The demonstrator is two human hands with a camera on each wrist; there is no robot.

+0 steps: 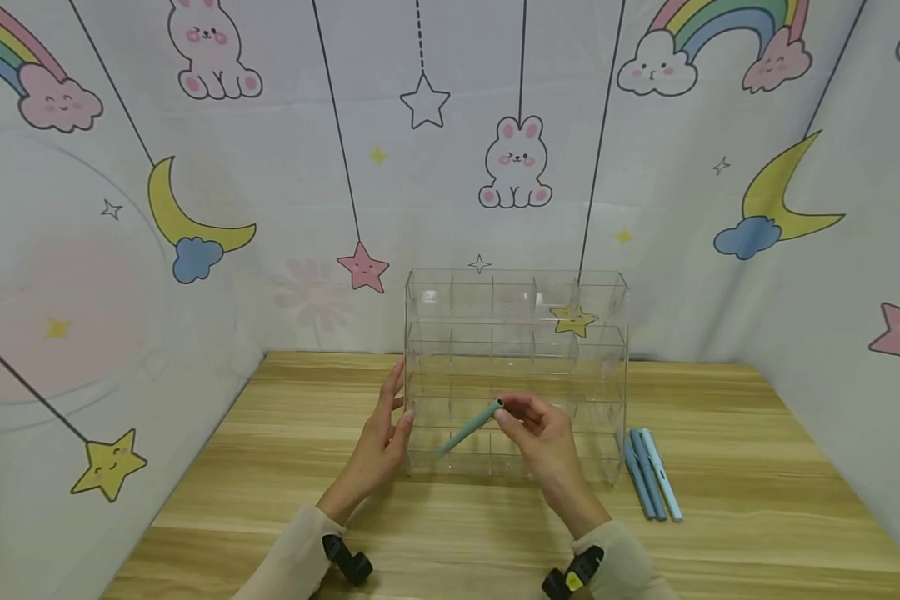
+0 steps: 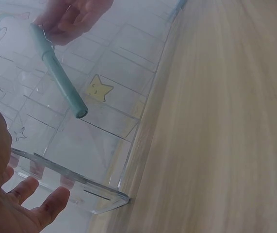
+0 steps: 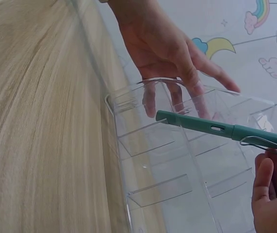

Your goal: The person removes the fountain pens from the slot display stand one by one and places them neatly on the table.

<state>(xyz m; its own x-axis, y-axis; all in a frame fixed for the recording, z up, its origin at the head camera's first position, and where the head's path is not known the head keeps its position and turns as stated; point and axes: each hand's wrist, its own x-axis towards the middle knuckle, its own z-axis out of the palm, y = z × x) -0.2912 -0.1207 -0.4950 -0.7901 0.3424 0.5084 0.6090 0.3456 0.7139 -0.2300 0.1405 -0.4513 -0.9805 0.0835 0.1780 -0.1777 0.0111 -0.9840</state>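
— Fingers first: what does each of the hands have?

— Her right hand point(image 1: 542, 433) pinches the cap end of a green pen point(image 1: 468, 427), tip slanting down and left into a near compartment of the clear organizer point(image 1: 516, 333). The left hand point(image 1: 381, 442) lies flat, fingers straight, against the organizer's left wall, grasping nothing.

— Room around it?

— Bare tabletop point(image 1: 270, 467) spreads left of the organizer and toward the near edge. To the right, three blue pens point(image 1: 648, 475) lie side by side just beside its near right corner. The far side stands close to the printed backdrop point(image 1: 307, 208).

— Do the wrist views add anything?

— The right wrist view shows the pen's metal clip point(image 3: 259, 141) by the fingertips and the dividers below the pen. The left wrist view shows the pen's blunt end point(image 2: 81, 112) over a compartment, and the organizer's rounded corner point(image 2: 121, 198) on the wood.
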